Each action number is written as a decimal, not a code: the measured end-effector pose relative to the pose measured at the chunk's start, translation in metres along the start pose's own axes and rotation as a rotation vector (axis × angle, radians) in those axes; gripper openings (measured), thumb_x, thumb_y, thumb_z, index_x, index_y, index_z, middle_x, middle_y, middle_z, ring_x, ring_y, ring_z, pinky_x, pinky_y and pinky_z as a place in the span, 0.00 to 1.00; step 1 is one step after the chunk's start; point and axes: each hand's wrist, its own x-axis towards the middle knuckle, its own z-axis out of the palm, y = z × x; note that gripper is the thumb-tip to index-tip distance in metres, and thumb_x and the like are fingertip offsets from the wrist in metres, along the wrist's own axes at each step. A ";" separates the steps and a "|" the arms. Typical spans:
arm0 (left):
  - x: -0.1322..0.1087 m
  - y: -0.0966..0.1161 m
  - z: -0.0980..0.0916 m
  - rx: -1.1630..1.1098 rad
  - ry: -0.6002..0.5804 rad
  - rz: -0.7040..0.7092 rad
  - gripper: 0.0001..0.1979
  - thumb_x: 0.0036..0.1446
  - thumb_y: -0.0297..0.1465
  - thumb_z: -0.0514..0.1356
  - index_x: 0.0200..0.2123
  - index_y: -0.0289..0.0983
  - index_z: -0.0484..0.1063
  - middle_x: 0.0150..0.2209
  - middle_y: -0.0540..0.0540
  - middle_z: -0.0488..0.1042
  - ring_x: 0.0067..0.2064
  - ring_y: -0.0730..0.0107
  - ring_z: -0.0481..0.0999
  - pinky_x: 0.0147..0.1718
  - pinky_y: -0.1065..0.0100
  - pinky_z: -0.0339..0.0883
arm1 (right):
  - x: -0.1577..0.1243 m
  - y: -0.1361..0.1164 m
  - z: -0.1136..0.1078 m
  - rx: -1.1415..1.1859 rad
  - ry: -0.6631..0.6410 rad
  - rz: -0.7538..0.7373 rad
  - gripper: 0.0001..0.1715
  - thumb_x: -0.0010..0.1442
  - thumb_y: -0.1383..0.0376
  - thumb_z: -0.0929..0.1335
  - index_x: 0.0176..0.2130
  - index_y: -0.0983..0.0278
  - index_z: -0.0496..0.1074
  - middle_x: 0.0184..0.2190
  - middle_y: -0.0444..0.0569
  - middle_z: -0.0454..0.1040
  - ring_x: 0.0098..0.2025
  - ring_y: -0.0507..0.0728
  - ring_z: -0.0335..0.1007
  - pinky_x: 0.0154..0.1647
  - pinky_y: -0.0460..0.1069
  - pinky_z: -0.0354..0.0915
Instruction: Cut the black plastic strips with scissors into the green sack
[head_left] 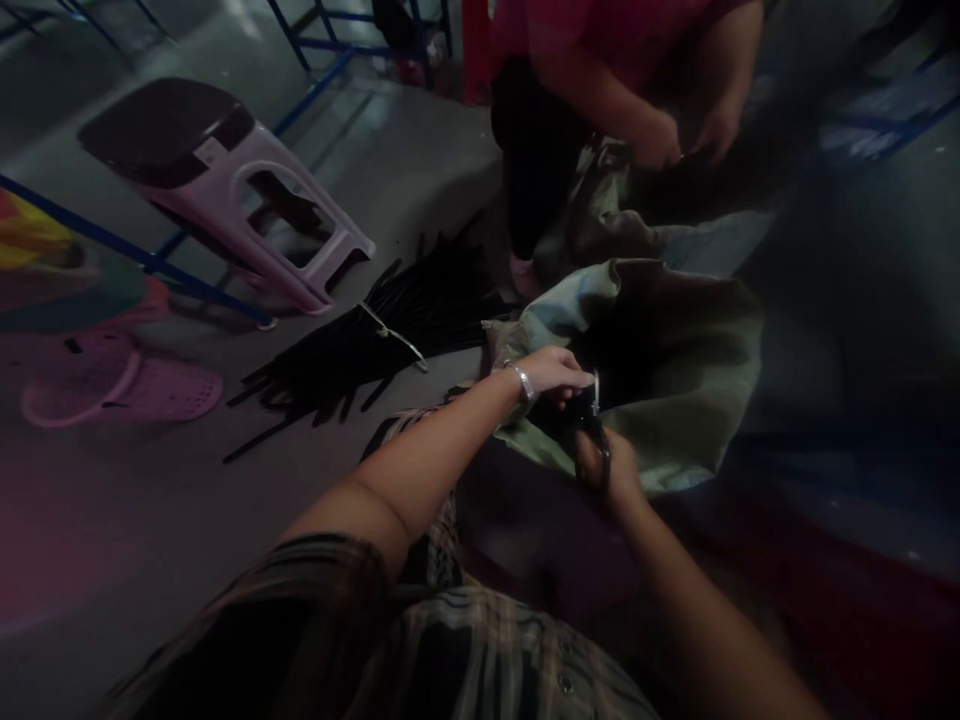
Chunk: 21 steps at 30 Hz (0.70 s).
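Note:
My right hand point(624, 472) is wrapped round the dark handle of what look like scissors point(604, 455). A pale, shiny strip, possibly their blade, shows just above the handle, close to my left fingertips. My left hand point(553, 372), with a bracelet at the wrist, is pinched closed; the dark background hides what is in its fingers. Both hands are over the mouth of an olive-green sack point(682, 420), whose dark inside cannot be made out. To the left, a bundle of long black strips point(322, 360) lies on the floor with a pale tie around it.
A pink and dark plastic stool point(281, 215) stands at upper left, beside blue metal frame bars point(169, 268). A pink basket point(165, 385) sits on the floor at left. Across from me, a person in a pink top point(622, 45) works with both hands over another sack point(600, 215).

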 end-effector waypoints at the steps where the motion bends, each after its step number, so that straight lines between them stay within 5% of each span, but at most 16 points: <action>1: 0.001 -0.001 0.000 0.046 0.047 0.003 0.15 0.46 0.36 0.65 0.27 0.33 0.63 0.19 0.52 0.68 0.19 0.79 0.67 0.20 0.72 0.66 | 0.000 -0.003 -0.003 0.016 0.004 0.029 0.17 0.51 0.54 0.61 0.21 0.65 0.63 0.17 0.45 0.65 0.20 0.50 0.59 0.21 0.45 0.54; 5: 0.008 -0.008 -0.002 0.297 0.257 0.109 0.16 0.46 0.40 0.64 0.30 0.34 0.67 0.21 0.52 0.69 0.21 0.78 0.68 0.23 0.73 0.64 | 0.003 -0.010 -0.016 0.018 -0.010 0.066 0.19 0.52 0.54 0.60 0.21 0.65 0.66 0.18 0.48 0.68 0.22 0.53 0.63 0.24 0.46 0.58; 11: 0.006 -0.003 -0.011 0.443 0.358 0.288 0.09 0.49 0.34 0.60 0.30 0.34 0.72 0.25 0.50 0.72 0.24 0.78 0.68 0.27 0.74 0.63 | 0.007 -0.008 -0.019 -0.026 -0.005 0.023 0.20 0.53 0.53 0.60 0.22 0.65 0.66 0.19 0.47 0.69 0.21 0.52 0.63 0.23 0.45 0.57; 16: -0.003 0.002 -0.019 0.402 0.457 0.323 0.08 0.49 0.34 0.59 0.30 0.34 0.71 0.21 0.52 0.69 0.23 0.78 0.67 0.26 0.75 0.61 | 0.008 -0.006 -0.016 -0.075 -0.022 -0.020 0.21 0.52 0.49 0.61 0.25 0.65 0.65 0.20 0.46 0.68 0.22 0.51 0.62 0.22 0.45 0.56; 21: -0.033 0.022 -0.033 0.188 0.433 0.324 0.07 0.51 0.32 0.59 0.31 0.33 0.70 0.20 0.53 0.68 0.19 0.81 0.65 0.21 0.76 0.59 | 0.011 -0.006 -0.014 -0.193 -0.033 -0.042 0.23 0.51 0.48 0.60 0.27 0.65 0.67 0.22 0.47 0.69 0.25 0.52 0.63 0.25 0.45 0.55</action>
